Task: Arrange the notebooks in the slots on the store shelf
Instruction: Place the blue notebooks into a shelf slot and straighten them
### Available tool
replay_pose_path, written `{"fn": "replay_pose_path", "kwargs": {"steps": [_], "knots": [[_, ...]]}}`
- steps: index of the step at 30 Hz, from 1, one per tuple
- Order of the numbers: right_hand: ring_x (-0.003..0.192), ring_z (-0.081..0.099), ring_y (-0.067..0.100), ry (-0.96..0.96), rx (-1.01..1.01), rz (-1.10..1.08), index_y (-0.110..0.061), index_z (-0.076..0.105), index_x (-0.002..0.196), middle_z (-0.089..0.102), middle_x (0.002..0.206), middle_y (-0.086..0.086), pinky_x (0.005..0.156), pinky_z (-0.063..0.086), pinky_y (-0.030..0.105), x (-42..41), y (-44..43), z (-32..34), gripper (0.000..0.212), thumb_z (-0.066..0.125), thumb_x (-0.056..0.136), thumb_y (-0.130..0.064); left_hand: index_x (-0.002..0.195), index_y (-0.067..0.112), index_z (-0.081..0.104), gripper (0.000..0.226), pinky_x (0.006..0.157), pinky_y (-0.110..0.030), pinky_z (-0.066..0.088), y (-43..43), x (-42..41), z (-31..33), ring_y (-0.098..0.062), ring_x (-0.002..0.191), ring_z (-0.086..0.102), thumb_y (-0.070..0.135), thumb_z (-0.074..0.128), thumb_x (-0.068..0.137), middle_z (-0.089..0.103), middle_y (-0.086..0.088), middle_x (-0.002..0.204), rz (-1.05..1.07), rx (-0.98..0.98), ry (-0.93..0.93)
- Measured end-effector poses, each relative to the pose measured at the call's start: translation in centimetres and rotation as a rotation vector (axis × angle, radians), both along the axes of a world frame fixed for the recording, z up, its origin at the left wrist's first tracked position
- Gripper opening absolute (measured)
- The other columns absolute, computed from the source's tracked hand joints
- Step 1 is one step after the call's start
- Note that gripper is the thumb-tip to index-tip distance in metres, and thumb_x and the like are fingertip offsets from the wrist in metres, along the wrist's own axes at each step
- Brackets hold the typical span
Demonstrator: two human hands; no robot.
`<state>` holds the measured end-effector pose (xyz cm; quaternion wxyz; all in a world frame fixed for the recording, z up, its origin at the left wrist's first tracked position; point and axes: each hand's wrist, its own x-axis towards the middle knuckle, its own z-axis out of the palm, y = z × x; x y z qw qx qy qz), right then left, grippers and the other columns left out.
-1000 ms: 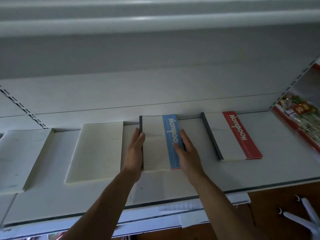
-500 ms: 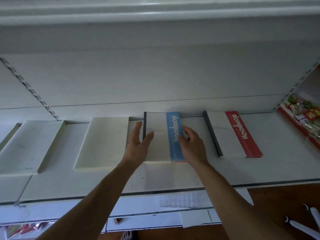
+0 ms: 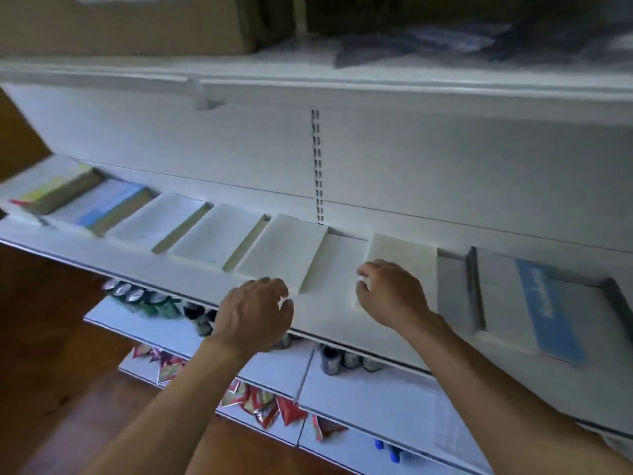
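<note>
A white store shelf (image 3: 329, 317) carries a row of slanted white slots (image 3: 284, 252). At the right lies a notebook with a blue stripe (image 3: 534, 306), flat in its slot. Two stacks of notebooks sit at the far left, one yellow-striped (image 3: 51, 186) and one blue-striped (image 3: 102, 207). My left hand (image 3: 253, 313) hovers over the shelf's front edge with fingers curled and holds nothing. My right hand (image 3: 390, 293) rests on a bare white slot divider (image 3: 400, 255), left of the blue-striped notebook, fingers bent and holding nothing. The view is blurred.
Lower shelves hold snack packets (image 3: 267, 402) and small bottles (image 3: 144, 296). A cardboard box (image 3: 130, 22) stands on the top shelf. A perforated upright (image 3: 317, 166) runs down the back panel. Brown floor (image 3: 41, 337) shows at the left.
Both hands have let go of the blue-striped notebook and pulled left and back toward the shelf edge. The view has swung left, and the red-striped notebook is out of frame.
</note>
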<state>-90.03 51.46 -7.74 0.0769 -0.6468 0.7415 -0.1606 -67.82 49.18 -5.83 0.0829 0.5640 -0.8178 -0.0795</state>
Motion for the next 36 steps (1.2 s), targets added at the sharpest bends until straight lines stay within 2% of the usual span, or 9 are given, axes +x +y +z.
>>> {"fn": "replay_pose_path", "kwargs": {"steps": [5, 11, 21, 26, 31, 32, 33, 34, 36], "knots": [[0.115, 0.054, 0.021, -0.094, 0.045, 0.151, -0.022, 0.057, 0.125, 0.056, 0.129, -0.002, 0.09, 0.043, 0.03, 18.2, -6.0, 0.3, 0.034, 0.047, 0.095, -0.034, 0.111, 0.026, 0.062, 0.027, 0.081, -0.03, 0.047, -1.2, 18.3, -0.2, -0.021, 0.105, 0.06, 0.04, 0.045, 0.095, 0.062, 0.007, 0.113, 0.2, 0.017, -0.011], [0.117, 0.055, 0.017, -0.232, 0.126, 0.258, -0.024, 0.058, 0.126, 0.057, 0.132, -0.004, 0.094, 0.043, 0.028, 34.5, -11.2, 0.8, 0.035, 0.05, 0.093, -0.033, 0.122, 0.029, 0.059, 0.035, 0.088, -0.03, 0.048, -2.7, 33.8, -0.7, -0.016, 0.108, 0.06, 0.043, 0.043, 0.095, 0.063, 0.009, 0.119, 0.384, 0.056, -0.007], [0.12, 0.052, 0.011, -0.686, 0.167, 0.149, -0.02, 0.056, 0.131, 0.056, 0.133, -0.006, 0.095, 0.037, 0.025, 47.3, -23.9, -0.9, 0.039, 0.055, 0.092, -0.027, 0.123, 0.035, 0.058, 0.032, 0.083, -0.022, 0.048, -15.0, 44.8, -2.5, -0.006, 0.105, 0.059, 0.046, 0.045, 0.096, 0.061, 0.017, 0.121, 0.383, 0.006, 0.122], [0.12, 0.055, 0.025, -0.974, 0.104, -0.053, -0.003, 0.055, 0.126, 0.058, 0.133, 0.011, 0.103, 0.041, 0.04, 51.9, -33.4, -2.9, 0.038, 0.058, 0.091, -0.019, 0.129, 0.034, 0.055, 0.035, 0.086, -0.017, 0.046, -24.0, 48.3, -3.1, -0.003, 0.113, 0.057, 0.046, 0.046, 0.097, 0.059, 0.018, 0.128, 0.27, -0.003, 0.149], [0.113, 0.056, 0.027, -1.143, 0.011, -0.249, 0.002, 0.056, 0.119, 0.061, 0.121, 0.015, 0.093, 0.043, 0.037, 55.0, -39.7, -3.2, 0.033, 0.057, 0.092, -0.017, 0.138, 0.037, 0.046, 0.041, 0.1, -0.019, 0.041, -31.7, 50.7, -3.2, -0.004, 0.13, 0.046, 0.046, 0.046, 0.098, 0.046, 0.017, 0.144, 0.143, 0.057, 0.203], [0.126, 0.04, 0.026, -1.159, -0.009, -0.256, -0.001, 0.059, 0.106, 0.045, 0.131, 0.012, 0.085, 0.042, 0.036, 55.4, -40.4, -3.3, 0.021, 0.057, 0.092, -0.016, 0.141, 0.036, 0.043, 0.045, 0.105, -0.023, 0.039, -33.3, 50.9, -3.4, -0.006, 0.134, 0.042, 0.047, 0.045, 0.098, 0.042, 0.015, 0.148, 0.113, 0.076, 0.207], [0.081, 0.034, 0.008, -1.175, -0.019, -0.27, -0.009, 0.057, 0.093, 0.039, 0.086, -0.013, 0.076, 0.039, 0.034, 55.8, -41.1, -3.5, 0.006, 0.056, 0.092, -0.015, 0.145, 0.034, 0.038, 0.049, 0.109, -0.026, 0.035, -35.1, 51.0, -3.6, -0.008, 0.139, 0.036, 0.048, 0.043, 0.098, 0.036, 0.013, 0.152, 0.072, 0.089, 0.194], [0.081, 0.053, 0.018, -1.179, -0.026, -0.288, -0.014, 0.055, 0.089, 0.057, 0.083, -0.001, 0.07, 0.037, 0.031, 56.2, -41.6, -3.7, 0.003, 0.056, 0.091, -0.015, 0.149, 0.032, 0.032, 0.053, 0.114, -0.029, 0.028, -36.8, 50.9, -3.8, -0.009, 0.144, 0.027, 0.049, 0.04, 0.099, 0.029, 0.011, 0.157, 0.028, 0.094, 0.162], [0.078, 0.056, 0.016, -1.192, -0.031, -0.314, -0.013, 0.057, 0.089, 0.062, 0.084, -0.001, 0.067, 0.039, 0.03, 57.1, -42.6, -4.2, 0.004, 0.056, 0.09, -0.016, 0.154, 0.026, 0.018, 0.062, 0.119, -0.029, 0.009, -40.3, 50.8, -4.4, -0.012, 0.149, 0.007, 0.05, 0.035, 0.1, 0.012, 0.006, 0.162, -0.048, 0.074, 0.063]]}}
